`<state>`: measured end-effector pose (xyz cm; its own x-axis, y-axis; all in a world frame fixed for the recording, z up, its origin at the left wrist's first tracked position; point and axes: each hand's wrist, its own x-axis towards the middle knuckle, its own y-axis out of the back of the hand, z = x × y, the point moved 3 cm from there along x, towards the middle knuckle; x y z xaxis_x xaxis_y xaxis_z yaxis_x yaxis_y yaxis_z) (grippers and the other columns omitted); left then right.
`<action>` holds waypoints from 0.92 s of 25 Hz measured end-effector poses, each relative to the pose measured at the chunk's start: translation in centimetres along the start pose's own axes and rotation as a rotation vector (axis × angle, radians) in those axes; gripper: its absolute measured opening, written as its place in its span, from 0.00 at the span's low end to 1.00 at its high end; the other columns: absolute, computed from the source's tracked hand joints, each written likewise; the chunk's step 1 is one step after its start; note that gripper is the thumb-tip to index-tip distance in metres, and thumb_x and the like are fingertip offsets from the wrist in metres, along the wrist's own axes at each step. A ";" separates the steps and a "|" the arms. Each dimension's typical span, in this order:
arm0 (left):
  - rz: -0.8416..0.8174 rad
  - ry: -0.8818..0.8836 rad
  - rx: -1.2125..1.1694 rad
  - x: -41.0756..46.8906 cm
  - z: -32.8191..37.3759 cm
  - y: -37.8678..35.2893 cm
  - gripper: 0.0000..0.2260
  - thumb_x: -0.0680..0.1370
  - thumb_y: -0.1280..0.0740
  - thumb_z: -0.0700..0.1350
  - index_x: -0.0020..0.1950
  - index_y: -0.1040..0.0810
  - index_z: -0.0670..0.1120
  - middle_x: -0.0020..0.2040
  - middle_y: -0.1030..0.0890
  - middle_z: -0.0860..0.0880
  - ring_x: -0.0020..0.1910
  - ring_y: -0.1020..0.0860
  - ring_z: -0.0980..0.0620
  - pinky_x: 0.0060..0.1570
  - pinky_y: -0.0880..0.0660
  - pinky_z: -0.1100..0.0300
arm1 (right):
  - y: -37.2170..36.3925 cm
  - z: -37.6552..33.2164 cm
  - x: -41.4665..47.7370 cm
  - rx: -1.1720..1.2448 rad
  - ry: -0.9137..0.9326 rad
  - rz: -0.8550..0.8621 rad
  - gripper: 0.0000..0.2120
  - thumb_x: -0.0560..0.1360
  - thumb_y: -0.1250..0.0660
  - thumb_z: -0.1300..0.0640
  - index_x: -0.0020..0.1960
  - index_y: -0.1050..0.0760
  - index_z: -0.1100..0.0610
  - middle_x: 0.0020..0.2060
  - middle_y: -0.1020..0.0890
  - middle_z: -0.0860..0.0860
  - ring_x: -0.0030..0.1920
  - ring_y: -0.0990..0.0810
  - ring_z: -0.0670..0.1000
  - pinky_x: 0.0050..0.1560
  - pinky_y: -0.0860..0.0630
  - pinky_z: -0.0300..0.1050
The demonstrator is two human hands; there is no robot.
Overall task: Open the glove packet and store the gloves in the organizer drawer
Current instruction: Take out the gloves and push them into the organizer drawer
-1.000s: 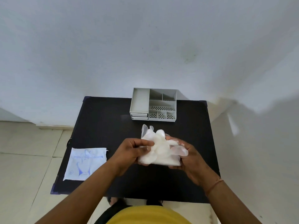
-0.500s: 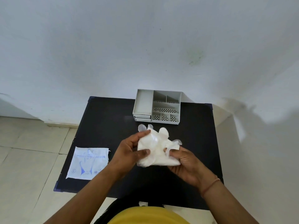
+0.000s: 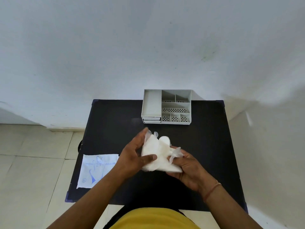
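A bundle of thin translucent white gloves (image 3: 159, 154) is held above the middle of the black table (image 3: 115, 123). My left hand (image 3: 133, 156) grips its left side, thumb across the front and fingers behind. My right hand (image 3: 186, 166) cups it from below and the right. Some glove fingers stick out at the top. The white glove packet (image 3: 97, 170), with blue print, lies flat at the table's left edge, partly overhanging it. The grey-white organizer (image 3: 166, 107) stands at the far edge, its small drawers (image 3: 151, 119) at the lower left front closed.
The table stands against a white wall, with tiled floor to the left and a wall close on the right. The organizer has several open compartments, some with perforated fronts. My yellow shirt fills the bottom of the view.
My hands have folded the gloves into a tighter bundle; the left thumb now lies across its front. The camera has tilted, so everything sits a little lower in view.
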<state>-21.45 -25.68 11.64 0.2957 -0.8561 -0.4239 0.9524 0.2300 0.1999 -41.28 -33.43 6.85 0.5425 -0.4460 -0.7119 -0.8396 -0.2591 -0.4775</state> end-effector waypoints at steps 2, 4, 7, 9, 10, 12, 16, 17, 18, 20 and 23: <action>0.095 0.086 -0.269 0.1 0.2 1.2 0.36 0.76 0.24 0.54 0.79 0.38 0.67 0.60 0.15 0.68 0.58 0.13 0.54 0.50 0.13 0.46 | -0.9 0.3 0.9 0.088 -0.008 -0.003 0.21 0.78 0.35 0.71 0.66 0.19 0.55 0.56 0.13 0.59 0.47 0.12 0.58 0.33 0.15 0.48; 0.195 0.225 -0.443 0.7 0.1 2.6 0.25 0.82 0.34 0.59 0.78 0.34 0.65 0.57 0.12 0.63 0.54 0.11 0.41 0.42 0.12 0.42 | -1.8 0.5 1.5 0.153 -0.015 -0.025 0.23 0.77 0.36 0.73 0.66 0.20 0.55 0.54 0.12 0.58 0.46 0.12 0.57 0.33 0.15 0.48; 0.145 0.468 -0.504 1.8 -0.9 4.8 0.21 0.85 0.41 0.62 0.70 0.20 0.52 0.55 0.09 0.47 0.51 0.11 0.35 0.36 0.14 0.48 | -3.1 1.2 2.4 0.178 0.001 -0.095 0.25 0.75 0.35 0.73 0.69 0.21 0.57 0.61 0.15 0.61 0.55 0.14 0.61 0.42 0.13 0.54; -0.010 0.578 -0.468 2.2 -1.6 5.6 0.25 0.84 0.41 0.65 0.62 0.14 0.48 0.53 0.10 0.42 0.50 0.11 0.38 0.42 0.14 0.46 | -3.8 1.8 3.2 0.145 0.007 -0.119 0.25 0.77 0.36 0.72 0.71 0.22 0.57 0.66 0.18 0.63 0.63 0.19 0.65 0.52 0.16 0.61; -0.058 0.583 -0.449 2.5 -1.9 5.9 0.25 0.82 0.38 0.66 0.59 0.12 0.49 0.55 0.10 0.41 0.53 0.11 0.38 0.50 0.15 0.42 | -4.1 2.1 3.5 0.112 0.004 -0.114 0.25 0.78 0.36 0.72 0.71 0.22 0.56 0.67 0.18 0.63 0.63 0.19 0.66 0.54 0.18 0.64; -0.111 0.548 -0.399 3.1 -2.5 6.3 0.23 0.77 0.32 0.66 0.58 0.10 0.50 0.58 0.11 0.42 0.59 0.13 0.38 0.64 0.19 0.36 | -5.0 2.1 3.8 0.019 0.012 -0.097 0.25 0.79 0.37 0.72 0.71 0.22 0.54 0.65 0.17 0.62 0.59 0.17 0.63 0.49 0.16 0.61; -0.195 0.510 -0.282 4.3 -3.0 6.9 0.24 0.79 0.29 0.63 0.63 0.13 0.45 0.59 0.11 0.41 0.59 0.13 0.39 0.60 0.17 0.42 | -6.4 2.1 4.4 -0.076 0.057 -0.009 0.27 0.78 0.35 0.72 0.70 0.23 0.48 0.64 0.16 0.58 0.56 0.13 0.60 0.42 0.13 0.55; -0.212 0.515 -0.274 4.5 -3.2 7.2 0.24 0.79 0.29 0.62 0.63 0.13 0.45 0.59 0.11 0.42 0.59 0.12 0.39 0.57 0.17 0.43 | -6.4 2.3 4.6 -0.094 0.065 0.024 0.28 0.78 0.33 0.72 0.71 0.24 0.46 0.65 0.16 0.57 0.57 0.14 0.60 0.44 0.13 0.57; -0.239 0.515 -0.263 4.7 -3.3 7.4 0.24 0.79 0.29 0.62 0.63 0.13 0.44 0.58 0.11 0.42 0.58 0.12 0.39 0.55 0.16 0.44 | -6.3 2.4 4.9 -0.104 0.071 0.057 0.30 0.78 0.32 0.71 0.72 0.25 0.45 0.65 0.17 0.56 0.58 0.14 0.61 0.47 0.14 0.60; -0.260 0.494 -0.243 5.0 -3.8 7.7 0.23 0.79 0.27 0.60 0.61 0.14 0.42 0.56 0.10 0.41 0.54 0.11 0.40 0.47 0.14 0.49 | -6.3 2.4 5.2 -0.114 0.080 0.089 0.30 0.77 0.31 0.71 0.72 0.26 0.44 0.66 0.18 0.56 0.59 0.14 0.62 0.51 0.15 0.64; -0.184 0.447 -0.192 5.5 -4.3 7.7 0.14 0.76 0.22 0.52 0.52 0.13 0.41 0.47 0.10 0.43 0.42 0.11 0.48 0.37 0.17 0.56 | -6.9 2.1 5.1 -0.125 0.083 0.073 0.30 0.76 0.29 0.68 0.72 0.26 0.43 0.67 0.19 0.55 0.57 0.14 0.61 0.42 0.13 0.57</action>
<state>-12.15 -26.61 7.02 0.0849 -0.6185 -0.7812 0.9754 0.2115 -0.0615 -32.63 -32.11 5.41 0.4804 -0.5353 -0.6947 -0.8763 -0.3261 -0.3547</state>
